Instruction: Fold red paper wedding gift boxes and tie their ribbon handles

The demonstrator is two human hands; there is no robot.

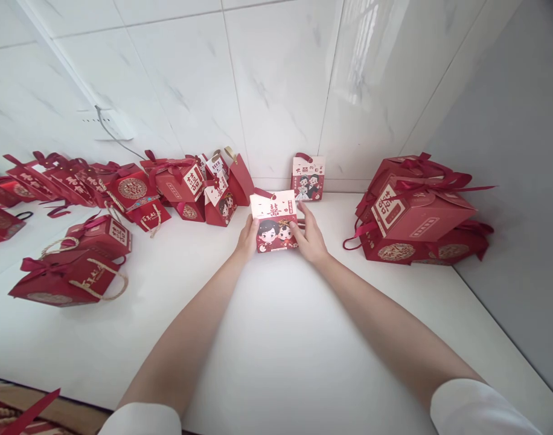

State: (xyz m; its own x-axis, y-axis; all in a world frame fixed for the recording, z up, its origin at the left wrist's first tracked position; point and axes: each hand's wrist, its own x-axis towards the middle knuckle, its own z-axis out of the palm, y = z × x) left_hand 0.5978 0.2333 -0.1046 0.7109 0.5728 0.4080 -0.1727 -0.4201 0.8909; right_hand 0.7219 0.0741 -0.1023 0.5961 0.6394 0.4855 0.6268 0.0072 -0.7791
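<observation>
A red and white gift box [275, 225] with two cartoon figures on its front stands upright between my hands. My left hand [248, 234] grips its left side, with the thumb on the front edge. On its right side, my right hand [311, 234] holds it, thumb on the front face and the other fingers behind. Behind and to the right, a similar box [309, 180] with a red ribbon handle rests against the tiled wall. Close by on the left stands a small peaked box [221, 198] with cartoon faces.
Stacked red boxes with ribbons [412, 211] stand at the right, near a grey panel [521, 181]. Many red boxes line the wall at the left; a rope-handled box [63, 275] sits nearer. A cable [116, 134] hangs from a wall socket.
</observation>
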